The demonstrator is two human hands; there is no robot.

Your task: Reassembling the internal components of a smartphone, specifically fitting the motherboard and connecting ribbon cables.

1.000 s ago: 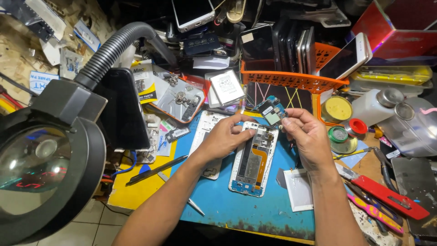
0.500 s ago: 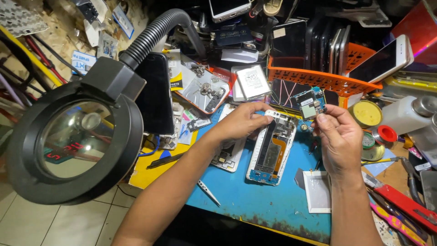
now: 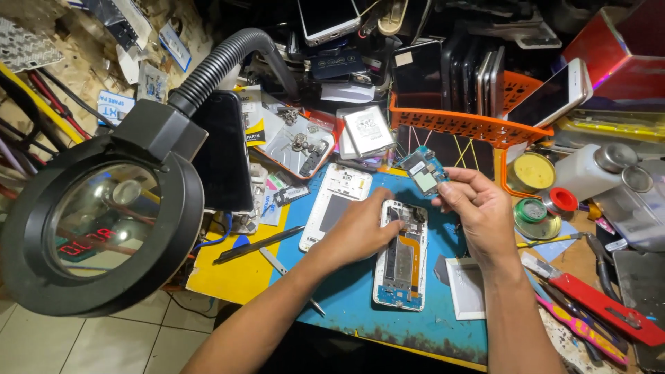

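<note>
Head view: right hand (image 3: 478, 211) pinching small circuit board (image 3: 424, 171) lifted above blue mat (image 3: 360, 291), left hand (image 3: 364, 232) fingers pressed on opened phone chassis (image 3: 402, 256) mid-mat. Board out, frame stripped; detached back cover (image 3: 334, 206) alongside.

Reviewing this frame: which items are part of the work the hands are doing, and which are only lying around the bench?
In hand:
right hand holding a small circuit board
left hand on the opened phone

Lying about:
white back cover
magnifier lamp
orange basket
tweezers
red-handled tool
</note>
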